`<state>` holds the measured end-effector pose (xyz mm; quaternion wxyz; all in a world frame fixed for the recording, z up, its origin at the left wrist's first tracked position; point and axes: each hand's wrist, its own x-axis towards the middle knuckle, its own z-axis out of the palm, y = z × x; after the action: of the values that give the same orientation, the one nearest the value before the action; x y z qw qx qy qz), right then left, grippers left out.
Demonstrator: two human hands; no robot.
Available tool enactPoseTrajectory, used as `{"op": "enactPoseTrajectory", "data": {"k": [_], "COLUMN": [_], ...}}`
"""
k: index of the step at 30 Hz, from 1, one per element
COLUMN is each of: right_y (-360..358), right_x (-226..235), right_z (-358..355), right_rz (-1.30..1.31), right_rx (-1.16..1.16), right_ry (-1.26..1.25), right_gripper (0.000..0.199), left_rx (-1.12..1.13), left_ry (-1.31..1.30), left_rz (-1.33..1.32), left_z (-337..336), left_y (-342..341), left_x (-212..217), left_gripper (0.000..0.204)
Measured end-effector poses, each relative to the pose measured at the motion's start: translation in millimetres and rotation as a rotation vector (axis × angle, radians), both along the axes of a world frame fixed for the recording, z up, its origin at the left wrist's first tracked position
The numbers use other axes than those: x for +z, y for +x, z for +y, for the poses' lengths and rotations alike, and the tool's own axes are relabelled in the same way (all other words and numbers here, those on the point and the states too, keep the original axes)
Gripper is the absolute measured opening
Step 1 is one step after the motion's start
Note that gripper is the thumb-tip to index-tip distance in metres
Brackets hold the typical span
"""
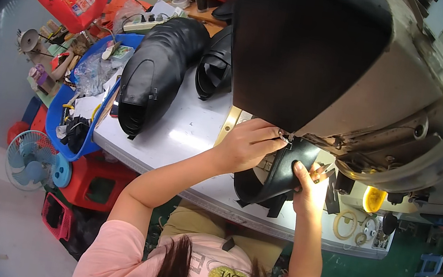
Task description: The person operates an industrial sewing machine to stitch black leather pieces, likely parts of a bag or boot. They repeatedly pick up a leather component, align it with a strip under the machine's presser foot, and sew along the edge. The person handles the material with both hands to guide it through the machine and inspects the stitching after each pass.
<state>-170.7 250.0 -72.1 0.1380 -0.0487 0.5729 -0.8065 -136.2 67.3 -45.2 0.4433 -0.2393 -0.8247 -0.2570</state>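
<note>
A black leather piece (pixel 279 173) curves across the bed of a sewing machine (pixel 347 100), its loose end bending down toward the table's front edge. My left hand (pixel 246 145) is closed, its fingertips pinched together by the small metal parts under the machine's head; what lies between them is too small to make out. On the leather's right side, my right hand (pixel 308 186) grips it with the thumb on top. A pair of small snips (pixel 324 174) also sits in that hand, blades pointing away to the right. The machine's head hides the leather's far end.
Left of the machine, a tall stack of black leather pieces (pixel 157 71) and a smaller stack (pixel 215 66) stand on the white table (pixel 188 133). A blue basket (pixel 56 114) hangs near the left edge. Tape rolls (pixel 345 224) lie at right; a fan (pixel 32 159) stands lower left.
</note>
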Motion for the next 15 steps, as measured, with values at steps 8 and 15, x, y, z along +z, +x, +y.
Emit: {"op": "enactPoseTrajectory", "data": {"k": [8,15], "right_y": [-1,11], "right_x": [2,30], "right_z": [1,106], "right_rz": [0.256,1.106], "right_rx": [-0.147,-0.605], "right_ry": [0.286,0.672], "right_gripper": [0.016,0.01], "left_rx": [-0.028,0.022], "left_ry": [0.158,0.161], "left_rz": [0.019,0.018], "left_z": [-3,-7], "left_y": [-18,-15], "left_x": [-13,-14], "left_gripper": [0.014,0.016]}}
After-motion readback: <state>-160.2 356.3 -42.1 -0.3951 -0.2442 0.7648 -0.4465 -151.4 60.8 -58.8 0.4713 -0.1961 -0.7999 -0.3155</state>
